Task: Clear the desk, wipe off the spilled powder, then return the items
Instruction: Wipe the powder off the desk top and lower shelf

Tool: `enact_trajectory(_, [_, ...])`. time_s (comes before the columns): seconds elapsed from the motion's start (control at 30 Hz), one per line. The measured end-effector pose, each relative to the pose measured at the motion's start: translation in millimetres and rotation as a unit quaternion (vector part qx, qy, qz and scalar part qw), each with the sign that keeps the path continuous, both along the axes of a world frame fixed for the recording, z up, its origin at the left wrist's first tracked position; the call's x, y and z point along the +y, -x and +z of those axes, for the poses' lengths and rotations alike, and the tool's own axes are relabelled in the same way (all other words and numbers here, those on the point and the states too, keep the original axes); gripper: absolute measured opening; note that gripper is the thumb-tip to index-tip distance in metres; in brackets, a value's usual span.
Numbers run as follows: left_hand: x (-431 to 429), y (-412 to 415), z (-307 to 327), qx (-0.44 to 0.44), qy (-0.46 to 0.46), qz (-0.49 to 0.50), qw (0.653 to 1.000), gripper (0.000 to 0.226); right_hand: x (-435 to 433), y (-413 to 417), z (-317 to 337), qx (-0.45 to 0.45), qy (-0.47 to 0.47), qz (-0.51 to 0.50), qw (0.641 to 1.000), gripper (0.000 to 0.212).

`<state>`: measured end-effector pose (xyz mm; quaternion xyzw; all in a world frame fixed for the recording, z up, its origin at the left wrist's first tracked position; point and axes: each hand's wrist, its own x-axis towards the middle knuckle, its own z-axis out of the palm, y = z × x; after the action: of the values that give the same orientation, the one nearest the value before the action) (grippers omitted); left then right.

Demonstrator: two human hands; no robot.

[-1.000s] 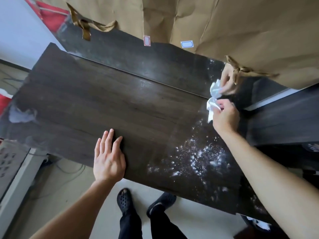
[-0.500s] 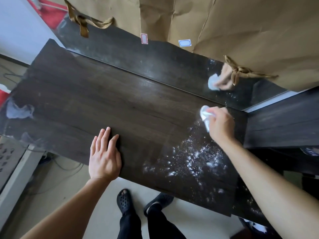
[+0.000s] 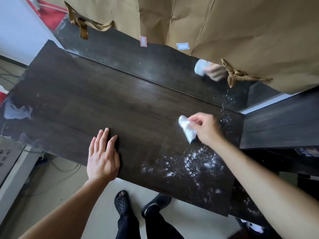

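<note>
Step in hand: the wipe. Clearing judged finished; return of items not yet begun.

Right hand point(image 3: 205, 128): grip closed, fingers and thumb pinching a crumpled white tissue point(image 3: 186, 128). The tissue's lower end is down on the dark wood of the counter point(image 3: 86, 100), in its right half, about midway between back and front edges.

Left hand point(image 3: 103, 157): grip wide, fingers straight, palm flat at the front edge near the middle. Holds nothing; reads as a brace.

Spilled powder point(image 3: 195, 161): main patch lies just in front of the tissue, toward the front right corner, clumps and fine specks running to the front edge. A thinner scatter follows the right edge up to the back.

Next move, by my reading: press the tissue flat and draw it through the main patch, gathering rather than flicking powder over the front edge. Then go after the right-edge scatter. A small wad may load fast and need refolding.
</note>
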<state>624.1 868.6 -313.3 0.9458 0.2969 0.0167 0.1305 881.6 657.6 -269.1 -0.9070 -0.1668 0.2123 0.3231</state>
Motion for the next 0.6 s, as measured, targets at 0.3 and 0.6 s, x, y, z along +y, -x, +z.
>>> enact_trajectory(0.3, [1,1,-1,-0.017,0.002,0.0,1.0,0.049,-1,8,-21,-0.155,0.075,0.086,0.981,0.014])
enact_trajectory(0.6, [2,2,-2,-0.021,0.001,-0.01,1.0,0.049,-18,-14,-24,-0.145,0.089,-0.015,0.985,0.014])
